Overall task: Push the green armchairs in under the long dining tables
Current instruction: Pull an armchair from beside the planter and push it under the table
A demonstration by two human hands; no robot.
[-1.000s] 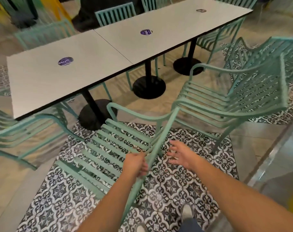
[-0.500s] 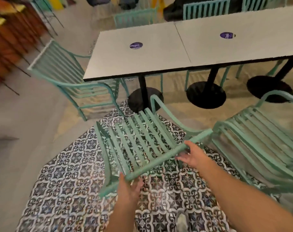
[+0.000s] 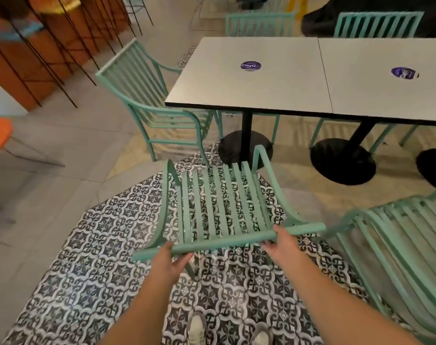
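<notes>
Now, in the head view, both hands grip the top rail of the nearest green armchair [image 3: 222, 207]: the left hand [image 3: 171, 260] curls round the rail near its left end, and the right hand [image 3: 283, 241] wraps it toward the right end. A second ago the chair sat skewed, with only the left hand on it and the right hand spread beside it; since then it has been turned so its seat faces the long dining table [image 3: 251, 78] straight ahead of the hands. Its front edge is near the black pedestal base [image 3: 245, 148] but not yet under the tabletop. That squaring-up likely means a plain forward push is next. Another armchair [image 3: 396, 247] stands just right of the right hand, unpushed; a third [image 3: 152, 100] sits forward-left at the table's end.
</notes>
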